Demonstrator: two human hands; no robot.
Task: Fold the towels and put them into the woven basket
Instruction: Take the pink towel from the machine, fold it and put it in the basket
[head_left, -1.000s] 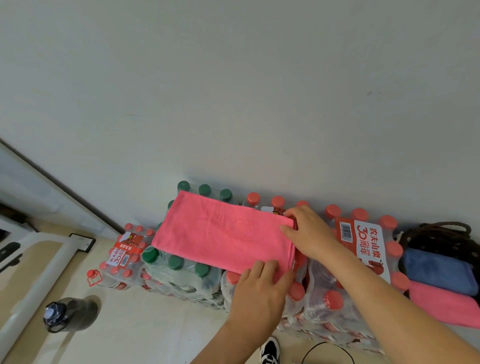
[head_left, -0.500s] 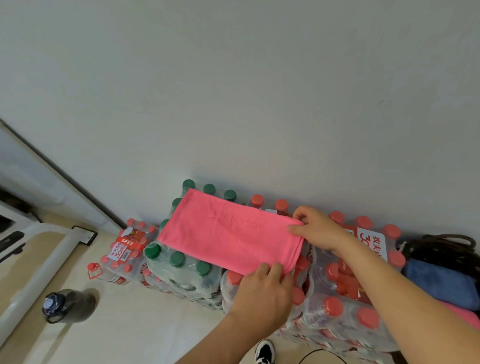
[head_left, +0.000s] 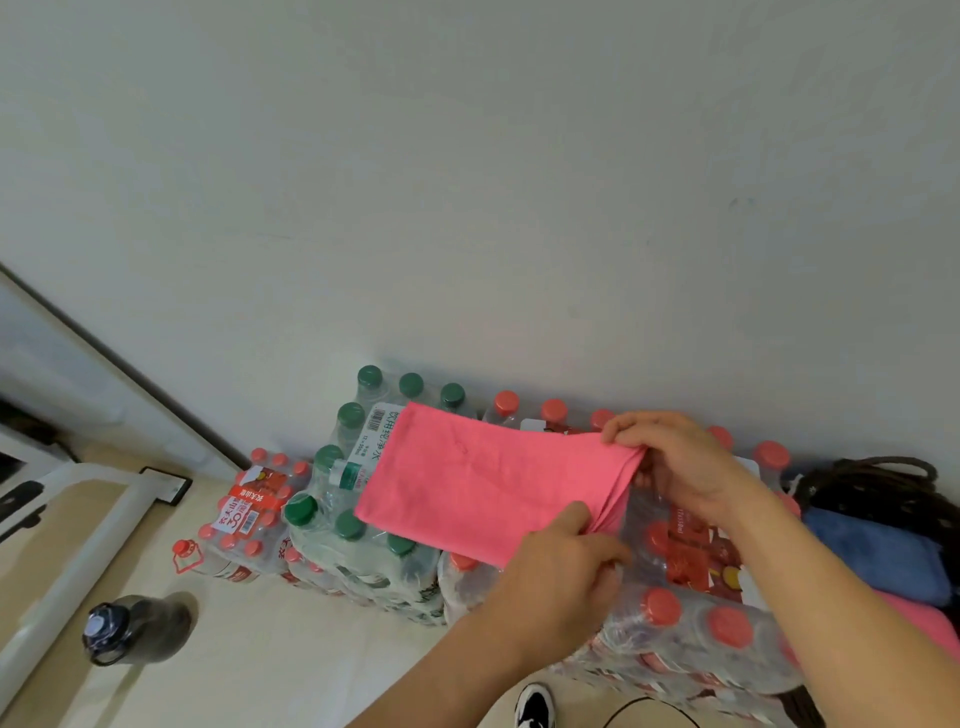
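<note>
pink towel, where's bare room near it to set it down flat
Bare beige floor between the dark plastic water jug and the green-capped bottle pack. Red-capped bottle tops beside the left hand are uncovered. Crowded: the dark woven basket, holding a folded blue towel.

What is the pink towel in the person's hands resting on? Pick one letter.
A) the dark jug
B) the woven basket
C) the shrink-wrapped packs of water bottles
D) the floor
C: the pink towel lies across the capped tops of the bottle packs, while the left hand and right hand pinch its right end.
</note>
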